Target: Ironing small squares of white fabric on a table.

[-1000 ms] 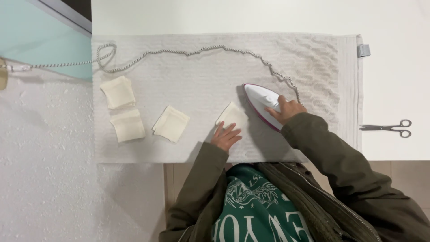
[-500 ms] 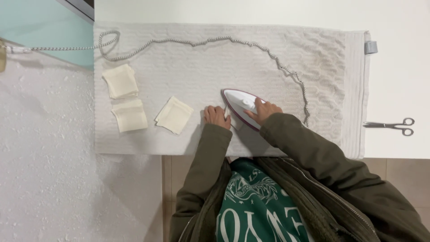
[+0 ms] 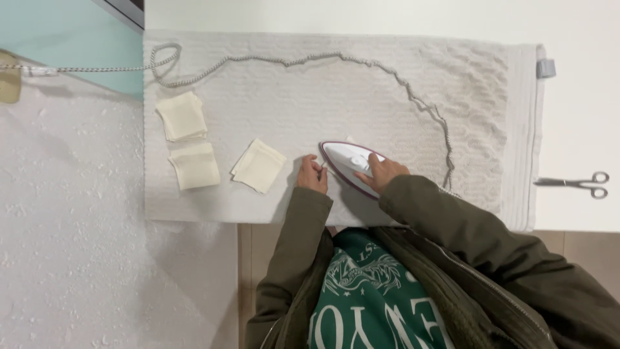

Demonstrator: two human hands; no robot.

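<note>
In the head view, the right hand [image 3: 382, 172] is gripping the handle of a white iron [image 3: 349, 165] lying at the centre of the grey towel [image 3: 387, 97]. The left hand [image 3: 312, 174], fingers curled, is pressing the towel just beside the iron's tip at nine o'clock. Three cream fabric squares [image 3: 258, 165] are lying farther toward nine o'clock, and scissors [image 3: 575, 183] are resting at three o'clock.

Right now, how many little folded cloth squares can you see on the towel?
3: top square far left, another square just below it, third square nearer the left hand. One more may hide under the iron.
</note>
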